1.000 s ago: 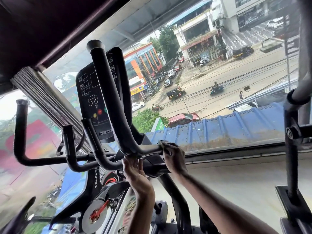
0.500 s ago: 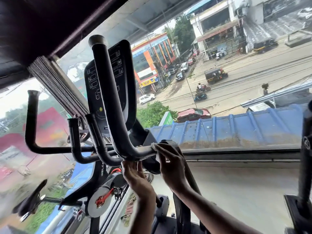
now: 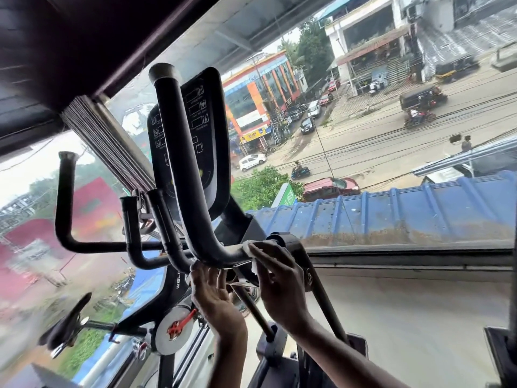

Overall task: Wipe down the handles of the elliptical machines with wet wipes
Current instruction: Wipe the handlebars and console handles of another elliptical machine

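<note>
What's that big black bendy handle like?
The handle is a thick, matte black tube with a pale end cap on top. It rises in front of the console, then bends sideways at the bottom. The right hand holds a white wet wipe round that lower bar; the left hand touches the bend underneath.

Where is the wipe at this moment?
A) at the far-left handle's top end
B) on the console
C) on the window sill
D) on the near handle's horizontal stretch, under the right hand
D: the right hand holds the white wipe against the handle on its horizontal stretch just past the bend, while the left hand touches the bend from below.
</note>
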`<state>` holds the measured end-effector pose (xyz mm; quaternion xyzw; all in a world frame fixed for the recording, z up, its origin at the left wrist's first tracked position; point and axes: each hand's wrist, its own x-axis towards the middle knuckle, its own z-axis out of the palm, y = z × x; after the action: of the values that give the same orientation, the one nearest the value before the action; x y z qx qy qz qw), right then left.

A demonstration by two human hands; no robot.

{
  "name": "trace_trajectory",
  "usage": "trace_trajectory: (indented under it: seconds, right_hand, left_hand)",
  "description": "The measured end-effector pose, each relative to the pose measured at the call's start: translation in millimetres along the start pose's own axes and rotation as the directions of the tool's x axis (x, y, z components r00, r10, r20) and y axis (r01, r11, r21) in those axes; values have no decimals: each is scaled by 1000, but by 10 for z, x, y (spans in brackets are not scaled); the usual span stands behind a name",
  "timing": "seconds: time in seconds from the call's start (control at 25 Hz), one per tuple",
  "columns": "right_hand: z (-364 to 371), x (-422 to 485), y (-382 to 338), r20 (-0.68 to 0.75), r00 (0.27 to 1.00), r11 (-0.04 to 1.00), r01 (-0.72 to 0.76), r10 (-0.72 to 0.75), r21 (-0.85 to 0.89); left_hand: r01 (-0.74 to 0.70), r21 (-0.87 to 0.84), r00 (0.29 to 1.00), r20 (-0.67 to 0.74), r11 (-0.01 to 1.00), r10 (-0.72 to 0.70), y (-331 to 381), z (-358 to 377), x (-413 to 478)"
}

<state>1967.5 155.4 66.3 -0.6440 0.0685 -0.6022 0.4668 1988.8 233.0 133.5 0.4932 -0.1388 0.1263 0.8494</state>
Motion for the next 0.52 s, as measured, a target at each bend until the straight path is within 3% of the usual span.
trace_trajectory:
  seconds: [0.08,0.28,0.44,0.52]
  right_hand:
    - [1,23,145,11,1000,996,-15,16,-86]
    - [64,213,535,16,971,925,-222,239,-309]
    - [8,73,127,35,999,994,10,-6,-111]
    - [-1,6,257,40,999,990,35,-30,-134]
  left_hand:
    - [-76,31,997,35,997,75,53,-28,14]
    - [-273,206,957,153,940,245,148,-51,-82]
    - [-301,237,951,148,924,271,145,-55,-87]
    - [-286,245,955,152,926,255,162,-28,-86]
